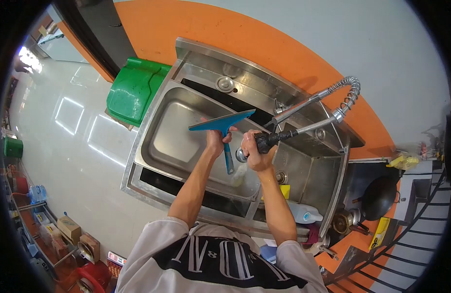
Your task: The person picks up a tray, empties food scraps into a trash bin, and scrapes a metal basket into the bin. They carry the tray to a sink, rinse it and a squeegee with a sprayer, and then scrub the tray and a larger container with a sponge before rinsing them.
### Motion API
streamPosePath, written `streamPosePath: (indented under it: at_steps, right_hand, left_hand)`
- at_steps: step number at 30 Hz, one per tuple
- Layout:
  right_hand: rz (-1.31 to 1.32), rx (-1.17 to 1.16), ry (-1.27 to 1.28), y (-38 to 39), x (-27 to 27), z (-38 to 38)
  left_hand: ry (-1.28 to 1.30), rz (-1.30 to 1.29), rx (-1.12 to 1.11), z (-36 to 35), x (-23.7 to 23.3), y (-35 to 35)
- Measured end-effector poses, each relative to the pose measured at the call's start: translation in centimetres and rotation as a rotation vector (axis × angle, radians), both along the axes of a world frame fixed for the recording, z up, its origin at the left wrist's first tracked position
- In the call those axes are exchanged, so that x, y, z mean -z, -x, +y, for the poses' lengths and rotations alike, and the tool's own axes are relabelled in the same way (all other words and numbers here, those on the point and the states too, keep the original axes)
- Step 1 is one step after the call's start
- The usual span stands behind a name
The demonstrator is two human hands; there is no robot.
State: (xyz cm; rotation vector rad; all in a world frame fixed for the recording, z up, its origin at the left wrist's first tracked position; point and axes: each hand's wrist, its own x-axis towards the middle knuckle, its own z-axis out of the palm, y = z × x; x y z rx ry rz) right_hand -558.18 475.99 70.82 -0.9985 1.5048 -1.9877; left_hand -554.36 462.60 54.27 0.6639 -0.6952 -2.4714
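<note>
left hand point(215, 142) gripping blue squeegee point(220, 123) over steel sink basin point(172, 144), right hand point(256, 155) closed around faucet sprayer point(267, 140)

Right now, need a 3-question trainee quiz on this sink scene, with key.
1. True or false: the left hand holds the blue squeegee over the sink.
2. The right hand grips: A) the black spray head, B) a mug, C) a knife?
3. Fill in: the bin beside the sink is ____ in colour.
Key: 1 true; 2 A; 3 green.
</note>
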Motion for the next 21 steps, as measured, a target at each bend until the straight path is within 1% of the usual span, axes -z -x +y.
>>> streamPosePath:
  at_steps: [1,3,7,8,10,12,13,15,17,19,20,21]
  right_hand:
    - [0.001,0.001,-0.001,0.2,0.4,0.2]
    - [-0.123,-0.075,0.140,0.5,1.1,0.6]
    - [-0.125,-0.065,0.132,-0.1,0.9,0.5]
    - [-0.115,-0.071,0.092,0.1,1.2,0.4]
    - [-0.105,-0.076,0.052,0.4,1.7,0.0]
    - [0.024,-0.014,0.253,0.7,1.3,-1.0]
    - [0.023,-0.013,0.253,0.8,1.0,-1.4]
    - [0.006,-0.014,0.300,0.9,0.5,-2.0]
    - [0.025,0.003,0.256,1.0,0.5,-2.0]
    - [-0.024,-0.135,0.149,0.7,0.2,-1.6]
    - [-0.113,-0.175,0.093,0.5,0.7,-1.1]
    - [-0.115,-0.182,0.090,0.3,1.0,-0.6]
  left_hand:
    - [-0.001,0.030,-0.004,-0.2,0.2,-0.1]
    - [0.005,0.057,0.012,-0.7,0.4,-0.4]
    - [-0.024,0.110,0.024,-1.0,0.4,-0.6]
    - [-0.022,0.110,0.025,-0.9,0.4,-0.5]
    - [-0.088,0.023,-0.037,-0.5,0.4,-0.1]
    - [-0.104,0.007,-0.020,-0.4,1.9,0.2]
    - [-0.116,-0.007,-0.004,-0.4,2.7,0.4]
    - [-0.134,-0.047,-0.021,0.4,2.4,0.2]
    - [-0.154,-0.084,-0.042,0.9,2.3,0.3]
    - [-0.196,0.001,-0.096,0.8,2.3,0.3]
    - [-0.198,0.001,-0.103,0.9,2.0,0.3]
    - [-0.160,-0.014,-0.098,0.9,1.7,0.2]
